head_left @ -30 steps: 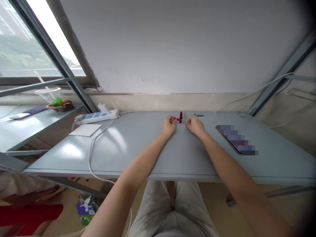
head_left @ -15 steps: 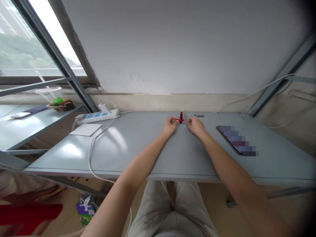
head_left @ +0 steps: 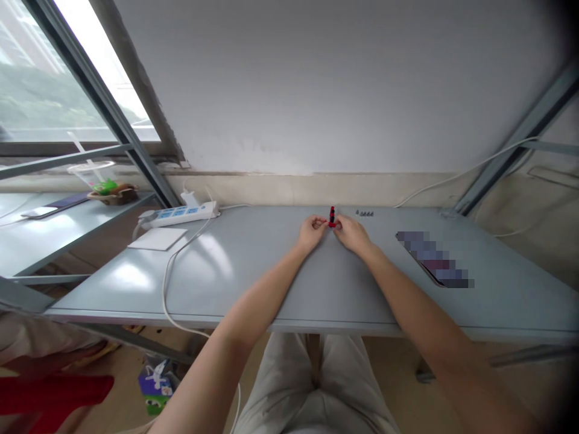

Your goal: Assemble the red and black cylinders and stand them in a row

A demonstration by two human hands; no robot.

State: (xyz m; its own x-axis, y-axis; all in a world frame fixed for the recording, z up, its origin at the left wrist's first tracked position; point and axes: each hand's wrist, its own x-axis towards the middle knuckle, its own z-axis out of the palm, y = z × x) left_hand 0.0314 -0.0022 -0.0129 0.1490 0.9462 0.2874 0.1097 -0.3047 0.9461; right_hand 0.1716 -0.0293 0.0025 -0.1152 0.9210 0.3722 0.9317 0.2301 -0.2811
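Note:
Between my hands, near the back of the grey desk (head_left: 262, 271), is a small red-and-black toy-like piece (head_left: 332, 215). Its upright part is black with a red top, and a red bar crosses its lower end. My left hand (head_left: 312, 232) pinches the left end of that bar between thumb and fingers. From the other side, my right hand (head_left: 353, 232) has its fingertips closed at the right of the piece, touching it. Its exact kind is too small to make out. Just beyond my right hand lie several tiny dark parts (head_left: 365, 213) in a short row.
A phone (head_left: 434, 260) lies to the right. At the left are a white power strip (head_left: 187, 212), a white flat square (head_left: 158, 239) and a cable (head_left: 168, 271) running over the front edge. Another person's leg (head_left: 36, 340) shows at lower left.
My right hand has moved left, from a small gap beside the piece to contact with it. The red bar now sits slightly lower and tilts differently. My left hand stays nearly in place.

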